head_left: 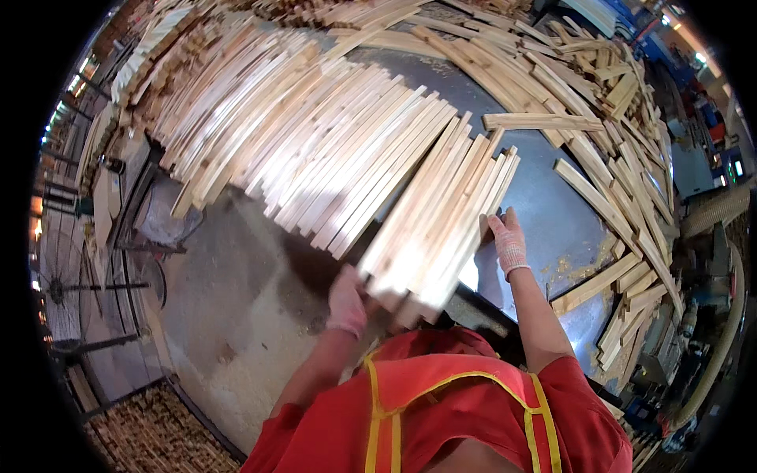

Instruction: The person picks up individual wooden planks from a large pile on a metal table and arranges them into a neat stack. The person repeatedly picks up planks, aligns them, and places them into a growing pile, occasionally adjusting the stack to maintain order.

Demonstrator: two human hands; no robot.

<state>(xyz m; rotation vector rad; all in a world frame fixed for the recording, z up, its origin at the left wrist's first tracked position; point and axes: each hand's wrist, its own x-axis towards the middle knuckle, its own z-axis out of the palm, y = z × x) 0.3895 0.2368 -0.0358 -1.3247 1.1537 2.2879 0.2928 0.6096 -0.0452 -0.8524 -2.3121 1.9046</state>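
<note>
A loose group of pale wooden strips (438, 213) lies side by side in front of me, their near ends close to my body. My left hand (347, 303), in a pinkish work glove, grips the near left corner of this group; it is slightly blurred and some fingers are hidden by the wood. Beside the group's right edge is my right hand (509, 240), gloved too, with thumb and fingers apart. Whether it touches the outermost strip I cannot tell. To the left, a long row of similar strips (347, 150) is separated from the group by a narrow dark gap.
A grey metal tabletop (544, 189) shows at the right, with sawdust on it. Scattered wooden strips (615, 189) pile up along its right side. A wire-guarded fan (59, 288) stands at far left, above a bin of wood pieces (150, 426). A ribbed hose (729, 331) curves at far right.
</note>
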